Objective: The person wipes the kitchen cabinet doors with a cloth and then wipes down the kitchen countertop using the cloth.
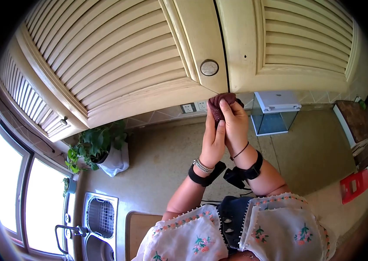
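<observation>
A bunched dark maroon cloth (222, 101) is gripped between both hands, just at the lower edge of the louvered cabinet doors (201, 80). My left hand (213, 138) is closed on its left and lower side, thumb pointing up. On the other side my right hand (236, 126) is closed around it, thumb pressed on the folds. The hands touch each other, and part of the cloth is hidden behind the fingers. Whether the cloth touches the doors I cannot tell. A round knob (209, 67) sits on the left door above the hands.
Below the cabinets runs a counter (162, 148) with a potted plant (101, 145) at left and a small glass tank (275, 113) at right. A sink (100, 215) with a rack and faucet lies by the window. A red plastic object (354, 186) is at far right.
</observation>
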Available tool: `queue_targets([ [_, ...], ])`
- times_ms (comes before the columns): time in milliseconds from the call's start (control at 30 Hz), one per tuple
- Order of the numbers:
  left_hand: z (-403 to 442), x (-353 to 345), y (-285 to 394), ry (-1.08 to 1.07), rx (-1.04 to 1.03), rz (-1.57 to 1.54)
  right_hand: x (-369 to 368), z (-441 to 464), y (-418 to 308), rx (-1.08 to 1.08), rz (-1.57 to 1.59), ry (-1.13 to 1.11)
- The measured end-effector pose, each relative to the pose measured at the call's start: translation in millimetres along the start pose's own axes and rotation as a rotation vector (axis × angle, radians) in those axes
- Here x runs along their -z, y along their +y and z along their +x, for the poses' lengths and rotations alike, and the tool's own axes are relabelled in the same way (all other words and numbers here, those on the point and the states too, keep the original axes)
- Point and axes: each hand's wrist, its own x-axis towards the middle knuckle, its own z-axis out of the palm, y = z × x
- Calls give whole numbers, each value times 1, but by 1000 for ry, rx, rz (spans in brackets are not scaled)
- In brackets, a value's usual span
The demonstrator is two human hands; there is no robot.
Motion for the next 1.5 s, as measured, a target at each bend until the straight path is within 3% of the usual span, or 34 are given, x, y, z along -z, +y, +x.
queue_targets([
  [233, -10, 42, -4, 233, 114, -49, -34, -6, 48, 0, -241, -104],
  [267, -10, 45, 0, 267, 162, -167, -40, -8, 48, -28, -271, -143],
  [400, -8, 42, 1, 243, 178, -133, -33, -1, 50, 63, -353, -181],
  [500, -6, 24, -17, 141, 50, -10, -15, -1, 16, 21, -343, -141],
  [600, -1, -5, -12, 67, 71, -56, 3, 6, 3, 48, -107, -40],
  [800, 1, 0, -1, -8, 63, -114, -5, 4, -3, 55, -46, 24],
  [933, -4, 29, 1, 119, 62, -131, -28, 0, 23, 71, -251, -97],
  [1000, -9, 47, -3, 307, 98, -47, -51, -8, 20, 9, -405, -199],
  [1100, -10, 68, 0, 456, 122, -191, -79, -11, 52, 155, -424, -193],
  [1267, -7, 63, 3, 404, 104, -135, -67, -7, 44, 51, -388, -280],
  [1333, -9, 55, -11, 337, 116, 93, -50, -7, 25, -41, -369, -215],
  [1367, -8, 46, -8, 377, 113, 98, -43, -4, 28, 39, -302, -135],
  [1500, 0, 8, 11, 183, 53, 27, -16, 4, 3, 23, -120, -90],
])
